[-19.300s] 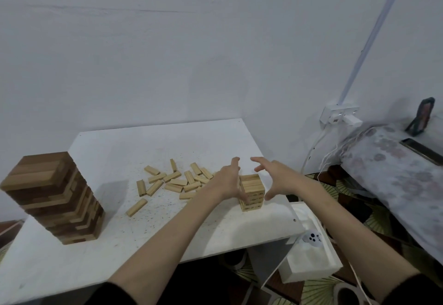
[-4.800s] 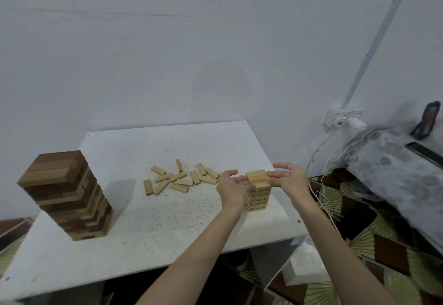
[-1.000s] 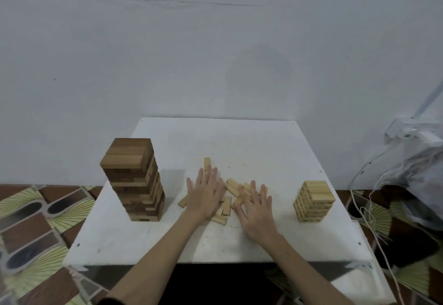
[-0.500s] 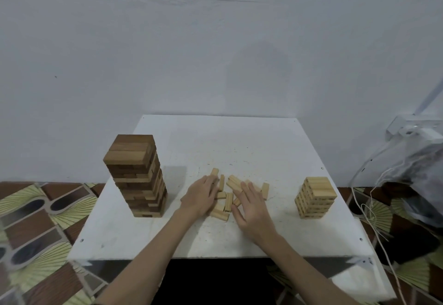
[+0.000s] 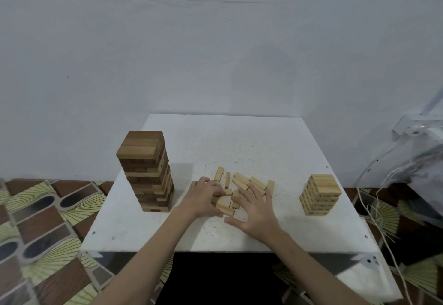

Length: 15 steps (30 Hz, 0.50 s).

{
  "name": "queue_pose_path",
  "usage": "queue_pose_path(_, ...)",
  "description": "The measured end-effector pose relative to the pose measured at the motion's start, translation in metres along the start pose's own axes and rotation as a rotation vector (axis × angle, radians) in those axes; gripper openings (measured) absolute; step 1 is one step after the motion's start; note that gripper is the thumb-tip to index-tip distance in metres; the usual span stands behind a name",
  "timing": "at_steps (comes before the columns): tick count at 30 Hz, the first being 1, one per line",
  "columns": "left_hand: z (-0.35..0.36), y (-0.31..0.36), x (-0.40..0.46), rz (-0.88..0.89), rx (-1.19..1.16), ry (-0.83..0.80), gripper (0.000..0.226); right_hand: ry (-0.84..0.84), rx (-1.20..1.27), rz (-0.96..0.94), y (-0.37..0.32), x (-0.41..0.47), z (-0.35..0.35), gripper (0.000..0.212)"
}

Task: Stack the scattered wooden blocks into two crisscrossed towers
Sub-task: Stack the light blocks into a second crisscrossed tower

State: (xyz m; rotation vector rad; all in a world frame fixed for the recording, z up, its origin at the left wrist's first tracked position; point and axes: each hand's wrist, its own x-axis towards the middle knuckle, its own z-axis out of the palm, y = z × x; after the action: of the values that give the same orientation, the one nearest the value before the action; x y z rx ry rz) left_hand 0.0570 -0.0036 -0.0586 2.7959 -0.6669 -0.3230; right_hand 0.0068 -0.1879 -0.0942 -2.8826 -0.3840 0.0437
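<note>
Several loose light wooden blocks (image 5: 242,182) lie bunched in the middle of the white table (image 5: 239,144). My left hand (image 5: 203,195) curls its fingers over blocks at the pile's left side. My right hand (image 5: 257,208) lies flat with spread fingers on the pile's right side. A tall crisscrossed tower of darker, larger blocks (image 5: 146,170) stands at the left. A short tower of light blocks (image 5: 320,194) stands at the right.
The table is backed by a white wall. A power strip (image 5: 412,132) and white cables (image 5: 376,211) hang at the right beside a covered surface (image 5: 429,168). Patterned floor (image 5: 43,216) shows on the left.
Both hands have drawn the loose blocks closer together. My left hand's fingers have curled over blocks; my right hand has slid slightly toward me and stays flat.
</note>
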Motion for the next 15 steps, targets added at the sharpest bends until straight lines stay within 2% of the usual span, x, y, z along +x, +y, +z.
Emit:
queue_pose_path(6, 0.015, -0.002, -0.001, -0.055, -0.219, 0.038, 0.076, 0.003, 0.022, 0.004, 0.005, -0.001, -0.009, 0.102)
queue_pose_path(10, 0.009, 0.002, -0.005, -0.042, -0.186, 0.06, 0.082, -0.064, 0.098, -0.023, -0.001, 0.004, -0.018, 0.094)
queue_pose_path(15, 0.005, -0.002, -0.008, -0.024, -0.147, 0.032, 0.072, -0.077, 0.147, -0.038, -0.013, 0.007, -0.026, 0.083)
